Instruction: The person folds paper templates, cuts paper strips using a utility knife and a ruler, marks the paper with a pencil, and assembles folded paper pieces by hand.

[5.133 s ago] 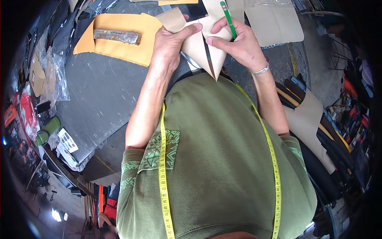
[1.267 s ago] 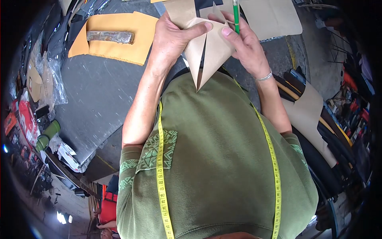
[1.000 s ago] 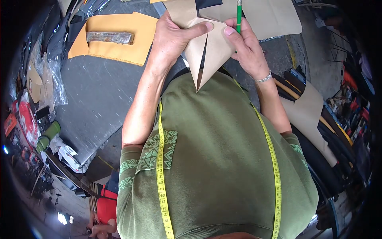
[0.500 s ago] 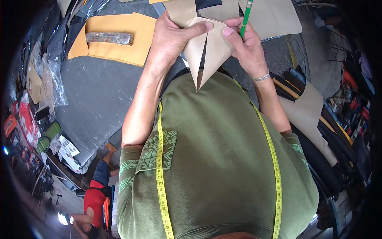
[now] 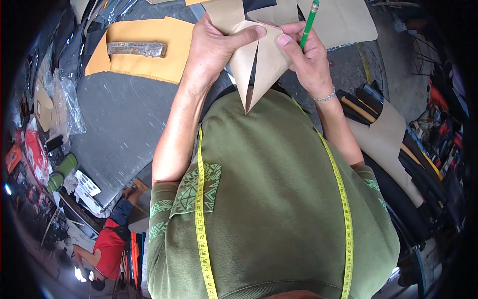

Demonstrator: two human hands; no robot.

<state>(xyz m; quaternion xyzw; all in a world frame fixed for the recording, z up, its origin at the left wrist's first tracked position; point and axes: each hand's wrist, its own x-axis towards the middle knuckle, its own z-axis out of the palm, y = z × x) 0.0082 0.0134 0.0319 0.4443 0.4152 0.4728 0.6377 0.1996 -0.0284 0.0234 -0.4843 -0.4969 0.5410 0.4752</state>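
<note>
A folded piece of brown paper (image 5: 269,60) tapers to a point near my shirt, with a narrow dark slit down its middle. My left hand (image 5: 214,47) grips its left upper edge, thumb lying flat on top. On the other side my right hand (image 5: 309,60) pinches the upper right edge between thumb and finger. A green pencil (image 5: 309,24) also sits between the fingers of that hand, eraser end up. Under and beyond the hands lie more brown paper pieces (image 5: 343,22) and a dark piece (image 5: 260,4); the left hand's fingers are partly hidden behind the paper.
On the dark table (image 5: 119,109) lies an orange-yellow sheet (image 5: 174,45) with a plastic-wrapped bar (image 5: 137,49) on it. A yellow measuring tape (image 5: 201,219) hangs round my neck. Rolls and paper (image 5: 383,134) stand at the right. A person in red (image 5: 110,249) is at the lower left.
Both hands and the folded paper stay almost still. At the lower left, the person in red has shifted and bent over slightly further.
</note>
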